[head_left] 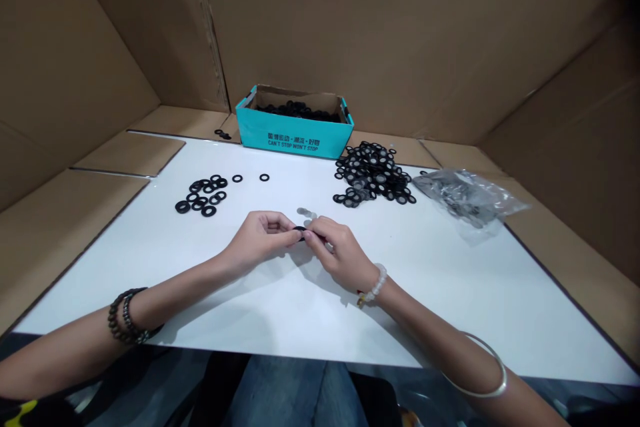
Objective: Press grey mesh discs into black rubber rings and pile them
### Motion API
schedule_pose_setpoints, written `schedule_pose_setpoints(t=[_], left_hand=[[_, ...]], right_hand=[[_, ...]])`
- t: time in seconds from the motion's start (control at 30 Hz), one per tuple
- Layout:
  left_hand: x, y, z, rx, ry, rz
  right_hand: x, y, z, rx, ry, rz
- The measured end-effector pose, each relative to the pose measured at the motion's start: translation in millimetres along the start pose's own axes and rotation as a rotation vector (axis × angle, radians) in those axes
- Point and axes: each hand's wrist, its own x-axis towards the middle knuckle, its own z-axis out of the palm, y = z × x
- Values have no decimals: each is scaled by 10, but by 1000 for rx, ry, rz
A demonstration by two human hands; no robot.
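Observation:
Over the middle of the white table, my left hand [260, 240] and my right hand [343, 255] meet at the fingertips. Both pinch one small black ring [300, 232] between thumb and fingers, and the fingers cover much of it. Several small grey discs [303, 211] lie just beyond my fingertips, some partly hidden by my right hand. Left of my hands is a loose group of black rings [209, 211], with a separate black ring [265, 177] farther right. A heap of black rings with grey centres [373, 170] rises beyond my right hand.
A turquoise box [295, 135] filled with black rings stands at the table's back. To the right lies a clear plastic bag [470, 197] of grey pieces. Cardboard walls [400, 33] surround the white table [240, 320]; a few rings [223, 135] lie left of the box.

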Motion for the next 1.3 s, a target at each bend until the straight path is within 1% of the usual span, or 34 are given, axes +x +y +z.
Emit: schedule_pose_setpoints(t=[0.13,0.33,0.43,0.53,0.6,0.67,0.73,0.8,0.9,0.97,1.03,1.13,1.2,1.3], left_hand=[[4,1,-30,-14,-57,-22],[-16,17,-52,-29,-82,-48],[-11,28,-47,-21,-106,-70],[-3,14,-33,-13,-94,-92],[-2,-5,-25,5,-79,-89],[-7,-21,-23,6,-80,-94],[-15,-23,-24,-33,-95,-126],[-23,-16,-28,-90,-110,-165],[-29,-13,-34,-143,-129,-179],[-28,-18,-38,-152,-133,-171],[-26,-22,-38,-142,-133,-165],[-32,-9,-24,-83,-116,-146],[-42,6,-6,-29,-96,-117],[-59,8,27,24,-43,-72]], right_hand=[[4,-1,-33,83,-5,-3],[-8,16,-39,224,-33,57],[-14,18,-27,210,-47,44],[-18,13,-6,158,-64,18],[-23,17,13,167,-77,64],[-32,35,39,279,-108,172],[-41,66,72,470,-138,298],[-47,97,111,664,-142,391],[-46,119,159,884,-115,446],[-40,116,174,952,-103,457],[-36,111,175,950,-101,460],[-38,102,157,845,-115,414],[-45,87,141,704,-117,348],[-55,47,123,419,-80,209]])
